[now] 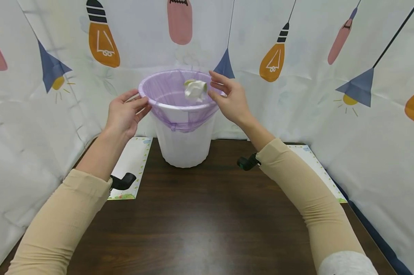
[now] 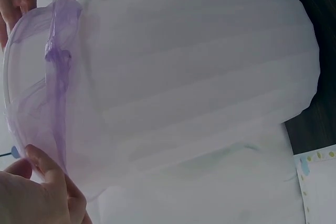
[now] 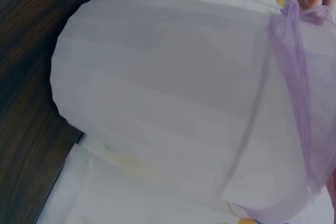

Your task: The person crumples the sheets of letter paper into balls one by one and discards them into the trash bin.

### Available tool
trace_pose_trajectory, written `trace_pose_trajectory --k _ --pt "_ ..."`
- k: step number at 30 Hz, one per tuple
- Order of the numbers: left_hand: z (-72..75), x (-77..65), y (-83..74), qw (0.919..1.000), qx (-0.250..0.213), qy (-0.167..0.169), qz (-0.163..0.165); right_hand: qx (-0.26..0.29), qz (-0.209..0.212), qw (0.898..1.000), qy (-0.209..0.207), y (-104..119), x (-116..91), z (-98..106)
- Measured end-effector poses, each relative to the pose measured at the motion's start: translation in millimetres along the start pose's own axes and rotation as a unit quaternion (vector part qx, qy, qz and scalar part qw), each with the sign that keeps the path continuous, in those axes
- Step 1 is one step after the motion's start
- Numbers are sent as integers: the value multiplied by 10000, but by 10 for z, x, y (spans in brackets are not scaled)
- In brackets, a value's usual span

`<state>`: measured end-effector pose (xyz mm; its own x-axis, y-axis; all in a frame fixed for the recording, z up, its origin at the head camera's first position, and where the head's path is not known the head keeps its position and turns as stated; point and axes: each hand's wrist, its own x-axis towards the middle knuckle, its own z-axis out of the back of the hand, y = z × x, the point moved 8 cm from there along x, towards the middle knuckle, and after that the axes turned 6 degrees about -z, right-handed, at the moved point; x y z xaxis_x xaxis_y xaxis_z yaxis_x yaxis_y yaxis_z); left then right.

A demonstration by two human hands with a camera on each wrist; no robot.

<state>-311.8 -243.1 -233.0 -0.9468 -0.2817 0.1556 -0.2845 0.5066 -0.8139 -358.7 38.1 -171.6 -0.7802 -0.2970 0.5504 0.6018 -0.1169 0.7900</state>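
Note:
A white trash bin (image 1: 184, 145), lined with a translucent purple trash bag (image 1: 179, 124) folded over its rim, stands upright at the far side of the table. At its left side my left hand (image 1: 124, 114) holds the bagged rim between thumb and fingers. My right hand (image 1: 232, 99) is over the right side of the rim, fingers extended and thumb apart from them. A crumpled white piece with yellow-green edges (image 1: 195, 90) shows inside the bin's mouth, beside the right thumb. In the left wrist view, fingers (image 2: 47, 169) lie against the purple plastic. The right wrist view barely catches the right hand.
The dark wooden table (image 1: 193, 214) spreads in front of the bin. White sheets with leafy borders lie at the left (image 1: 129, 164) and right (image 1: 313, 168). A white curtain (image 1: 313, 95) printed with lamps surrounds the back and sides, close behind the bin.

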Motion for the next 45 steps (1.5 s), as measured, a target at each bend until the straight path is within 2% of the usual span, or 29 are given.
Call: trace_pose_trajectory --k 2,9,13,18,26,30,36,40,45 --pt "-4 1 2 10000 -8 2 -18 -1 -81 10000 -12 -15 -17 14" --pt "-16 -6 2 10000 26 14 -63 -593 -58 9979 -262 -30 -110 163" --pt "-18 -7 1 10000 -46 -13 -85 -815 -35 9961 -348 52 -272 275" --pt "-18 -10 -8 9998 -107 -48 -133 -1199 -244 9924 -141 38 -499 409" --pt "-5 -23 21 9999 -73 -65 -56 -1504 -827 9848 255 -373 -811 675" --pt "28 -51 43 9999 113 -17 -78 -1647 -1118 9785 537 -712 -979 820" --pt "107 -109 110 9978 631 -4 -224 -2117 -1603 9590 993 -1320 -1276 1091" --pt "179 -151 173 9951 925 -13 -362 -2348 -1887 9463 1171 -1560 -1487 1247" --pt "312 -223 289 9924 1153 41 -430 -2722 -2189 9296 1176 -1799 -1722 1442"
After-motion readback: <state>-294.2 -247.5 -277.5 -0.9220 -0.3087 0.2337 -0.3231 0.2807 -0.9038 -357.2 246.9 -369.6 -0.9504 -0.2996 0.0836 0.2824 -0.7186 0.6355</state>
